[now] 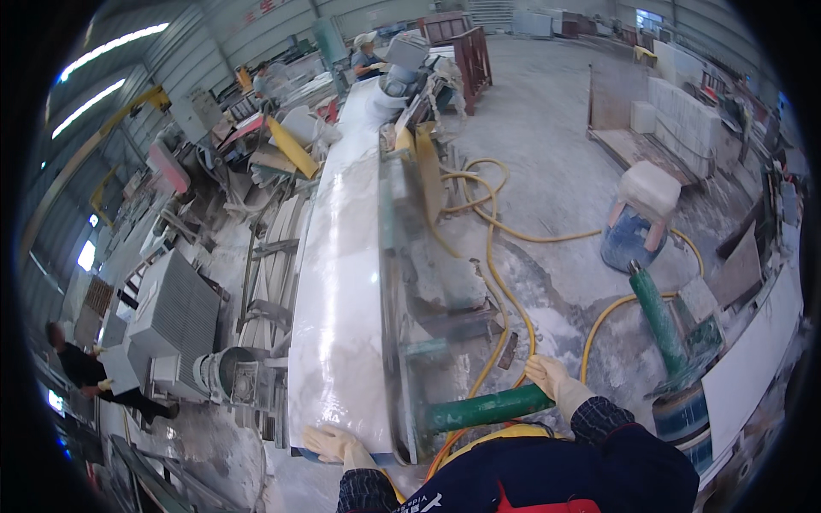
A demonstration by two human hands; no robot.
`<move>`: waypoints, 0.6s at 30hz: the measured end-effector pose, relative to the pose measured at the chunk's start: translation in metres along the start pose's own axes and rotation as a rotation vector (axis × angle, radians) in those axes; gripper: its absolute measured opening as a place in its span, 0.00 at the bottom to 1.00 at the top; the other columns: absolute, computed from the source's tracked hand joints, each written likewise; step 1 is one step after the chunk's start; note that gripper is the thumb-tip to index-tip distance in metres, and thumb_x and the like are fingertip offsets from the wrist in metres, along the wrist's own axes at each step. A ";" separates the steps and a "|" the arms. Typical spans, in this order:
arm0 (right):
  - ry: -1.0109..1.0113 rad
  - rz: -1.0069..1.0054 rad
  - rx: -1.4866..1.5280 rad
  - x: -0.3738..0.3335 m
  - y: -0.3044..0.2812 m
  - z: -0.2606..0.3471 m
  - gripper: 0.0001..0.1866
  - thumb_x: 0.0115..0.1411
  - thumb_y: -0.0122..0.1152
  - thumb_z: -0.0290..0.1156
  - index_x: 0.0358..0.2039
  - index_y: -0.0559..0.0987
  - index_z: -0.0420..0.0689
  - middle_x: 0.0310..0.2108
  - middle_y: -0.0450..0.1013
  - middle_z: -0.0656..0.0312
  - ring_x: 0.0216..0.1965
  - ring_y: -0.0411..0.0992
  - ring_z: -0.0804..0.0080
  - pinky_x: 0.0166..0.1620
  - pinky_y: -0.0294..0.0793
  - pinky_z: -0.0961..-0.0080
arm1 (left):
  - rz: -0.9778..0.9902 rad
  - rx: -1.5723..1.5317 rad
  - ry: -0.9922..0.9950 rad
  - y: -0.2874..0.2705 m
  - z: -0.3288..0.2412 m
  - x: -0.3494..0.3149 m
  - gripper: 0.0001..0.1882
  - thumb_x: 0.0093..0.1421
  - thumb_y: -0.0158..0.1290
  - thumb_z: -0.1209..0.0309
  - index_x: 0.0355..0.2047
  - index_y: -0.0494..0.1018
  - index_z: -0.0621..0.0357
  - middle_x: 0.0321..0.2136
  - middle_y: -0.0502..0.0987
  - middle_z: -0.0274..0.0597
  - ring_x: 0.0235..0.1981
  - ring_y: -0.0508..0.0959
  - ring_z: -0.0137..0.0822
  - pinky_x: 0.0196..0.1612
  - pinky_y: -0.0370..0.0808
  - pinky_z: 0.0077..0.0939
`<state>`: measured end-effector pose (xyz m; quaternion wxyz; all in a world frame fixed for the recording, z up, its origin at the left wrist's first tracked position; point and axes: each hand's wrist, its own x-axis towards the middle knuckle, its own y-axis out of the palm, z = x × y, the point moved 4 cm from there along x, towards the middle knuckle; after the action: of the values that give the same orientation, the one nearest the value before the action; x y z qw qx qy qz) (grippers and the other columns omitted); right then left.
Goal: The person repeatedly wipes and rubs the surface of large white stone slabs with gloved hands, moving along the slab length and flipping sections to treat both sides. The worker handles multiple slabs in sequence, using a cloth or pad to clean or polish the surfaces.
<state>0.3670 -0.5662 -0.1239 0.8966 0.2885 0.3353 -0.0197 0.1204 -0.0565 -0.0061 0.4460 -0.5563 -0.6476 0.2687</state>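
Looking down from the head view, here's the long white slab (338, 291), running from right in front of me toward the far machine (398, 81), its smooth face glossy and streaked with bright reflections, a few grey-beige smears clouding it. My left hand (333, 445), gloved in cream, lies at the slab's near end, fingers extended and a little spread, palm down by the edge. Over to the right, my right hand (552, 376), gloved too, is at the free end of a smooth green tube (492, 409); the fingers bend over, but I can't tell whether they grip it or only rest there. That tube is round and sticks out sideways from beside the slab, just above a yellow hose (492, 256) that loops, rubbery and thin, across the dusty grey floor (547, 103).

Farther right, a chunky, rounded pale block (650, 188) sits on a scuffed blue drum (629, 244), and a rough green post (658, 316) leans up nearby. At the right rim a flat white panel (757, 359) stands tilted. Away on the left there's a boxy grey housing (180, 308) with ribbed sides, and beyond it a person in dark clothes (85, 368); another person (366, 60) is beside the far machine.
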 end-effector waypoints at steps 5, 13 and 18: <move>-0.064 -0.033 -0.084 -0.008 0.007 -0.001 0.17 0.71 0.53 0.31 0.55 0.74 0.34 0.51 0.76 0.44 0.50 0.78 0.53 0.59 0.76 0.56 | -0.016 0.038 0.155 0.004 0.006 0.008 0.28 0.71 0.41 0.58 0.68 0.64 0.55 0.68 0.62 0.56 0.70 0.58 0.56 0.68 0.57 0.53; -0.072 -0.010 -0.102 -0.007 0.011 -0.006 0.18 0.73 0.48 0.32 0.57 0.74 0.34 0.57 0.74 0.44 0.57 0.74 0.51 0.61 0.74 0.58 | 0.052 0.281 0.160 -0.028 -0.008 -0.010 0.29 0.72 0.38 0.54 0.67 0.63 0.55 0.68 0.63 0.47 0.70 0.59 0.51 0.69 0.55 0.54; -0.060 0.012 -0.037 -0.004 0.011 -0.009 0.19 0.74 0.47 0.31 0.58 0.72 0.34 0.59 0.72 0.44 0.60 0.72 0.51 0.63 0.72 0.58 | -0.053 0.188 0.518 -0.016 -0.012 0.004 0.26 0.72 0.40 0.58 0.64 0.67 0.58 0.63 0.69 0.55 0.68 0.62 0.53 0.69 0.55 0.50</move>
<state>0.3608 -0.5529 -0.1211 0.9117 0.2730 0.3066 -0.0167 0.1231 -0.0582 0.0141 0.6531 -0.5456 -0.4986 0.1649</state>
